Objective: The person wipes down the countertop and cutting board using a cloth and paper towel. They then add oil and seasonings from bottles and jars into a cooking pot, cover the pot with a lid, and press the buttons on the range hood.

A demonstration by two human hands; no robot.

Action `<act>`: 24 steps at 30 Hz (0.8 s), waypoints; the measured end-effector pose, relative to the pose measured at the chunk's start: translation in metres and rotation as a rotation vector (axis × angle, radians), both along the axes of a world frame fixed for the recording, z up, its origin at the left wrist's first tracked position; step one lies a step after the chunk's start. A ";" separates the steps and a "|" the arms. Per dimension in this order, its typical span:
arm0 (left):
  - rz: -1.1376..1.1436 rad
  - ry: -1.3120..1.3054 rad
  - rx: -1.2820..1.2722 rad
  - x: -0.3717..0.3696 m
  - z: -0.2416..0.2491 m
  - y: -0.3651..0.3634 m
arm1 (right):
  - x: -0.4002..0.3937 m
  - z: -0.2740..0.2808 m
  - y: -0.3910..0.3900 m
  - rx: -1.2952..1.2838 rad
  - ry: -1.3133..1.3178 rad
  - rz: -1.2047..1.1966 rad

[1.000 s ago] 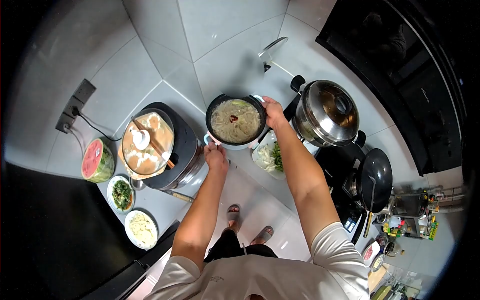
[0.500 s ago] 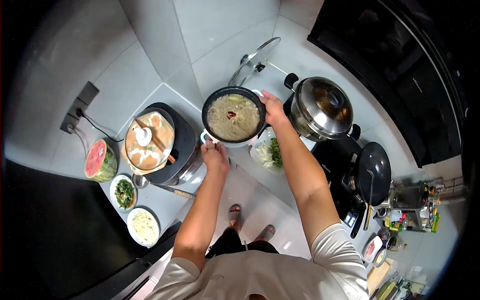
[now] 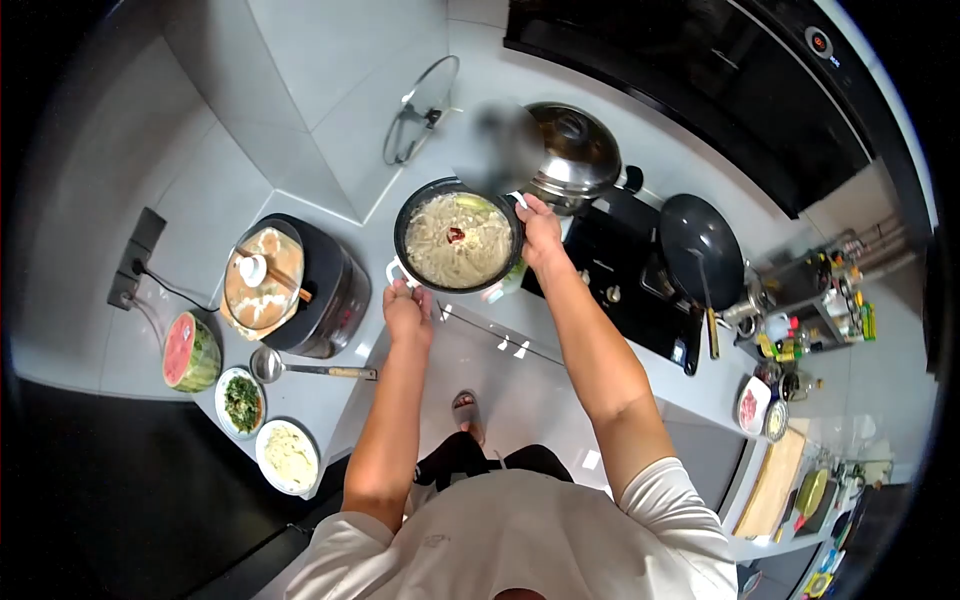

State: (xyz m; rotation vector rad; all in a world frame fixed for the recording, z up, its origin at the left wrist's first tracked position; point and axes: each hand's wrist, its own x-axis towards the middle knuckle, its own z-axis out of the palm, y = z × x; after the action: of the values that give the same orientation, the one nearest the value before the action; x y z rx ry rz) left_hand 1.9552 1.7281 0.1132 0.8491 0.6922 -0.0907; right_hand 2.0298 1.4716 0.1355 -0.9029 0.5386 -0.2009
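A dark-rimmed cooking pot (image 3: 437,284) with white handles hangs between my two hands above the counter. Noodle-like pale strands in broth (image 3: 462,250) fill it, with a few red pieces on top. My left hand (image 3: 408,312) is closed at the white handle on the near left side. On the far right side, my right hand (image 3: 541,228) grips the other handle. Behind the pot stands a lidded steel pot (image 3: 585,150), partly covered by a blurred patch. Most of what lies beneath the pot is hidden.
Right of my hands is a black stove (image 3: 620,275) carrying a wok (image 3: 700,250). A glass lid (image 3: 422,110) leans on the wall. To the left are a cooker (image 3: 335,290), a ladle (image 3: 320,370), a watermelon piece (image 3: 190,350) and two food plates (image 3: 288,456).
The view has swung right, and the pot in both hands has moved right along the counter toward the stove. It now covers most of the plate of greens. Both hands keep their hold.
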 end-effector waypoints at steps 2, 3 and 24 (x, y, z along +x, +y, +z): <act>-0.080 -0.014 0.026 -0.022 0.005 -0.004 | -0.033 -0.003 -0.007 -0.039 -0.003 -0.057; -0.100 -0.001 0.039 -0.035 0.009 -0.006 | -0.053 -0.001 -0.010 -0.049 0.001 -0.081; -0.620 0.068 0.126 -0.277 -0.036 -0.121 | -0.446 -0.038 -0.110 0.023 0.035 -0.591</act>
State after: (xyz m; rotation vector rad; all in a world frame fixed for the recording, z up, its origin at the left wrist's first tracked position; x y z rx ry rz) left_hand 1.6782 1.6068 0.0772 1.1643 0.4802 -0.6394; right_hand 1.5837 1.3617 0.0975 -0.7056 0.8310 -0.7128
